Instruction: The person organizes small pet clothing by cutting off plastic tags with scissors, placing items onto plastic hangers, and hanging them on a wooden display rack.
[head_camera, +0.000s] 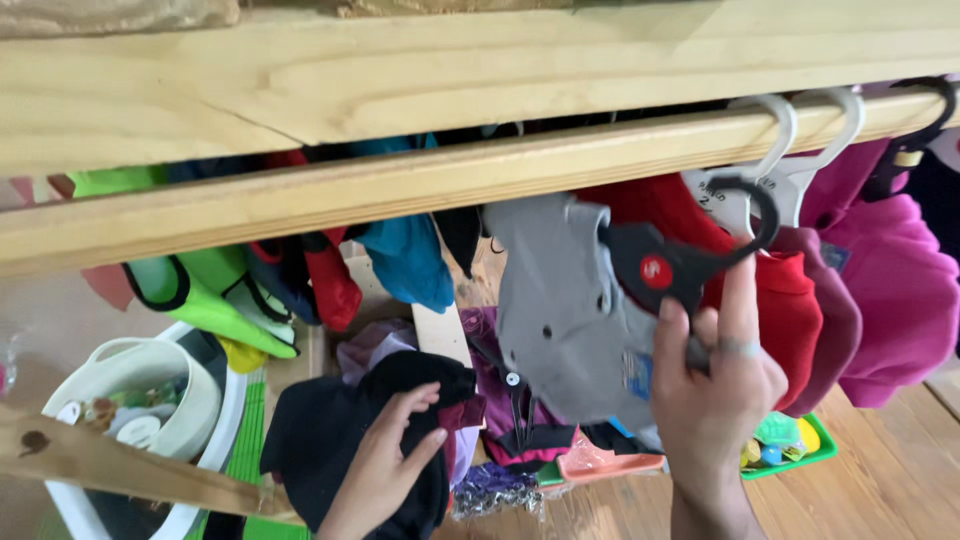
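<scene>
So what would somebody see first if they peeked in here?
Probably the right hand in the middle, lifting a black hanger with a grey garment toward the wooden rail. Next, the bright pink and red clothes hanging at right, and the left hand on a black garment below.

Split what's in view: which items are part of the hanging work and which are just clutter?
In hand:
- right hand lifting the black hanger with the grey garment
- left hand on the black garment
- wooden rail

Lying about:
- white basket
- green tray of small toys on the floor
- pink garments already on the rail
- lime green garment
</scene>
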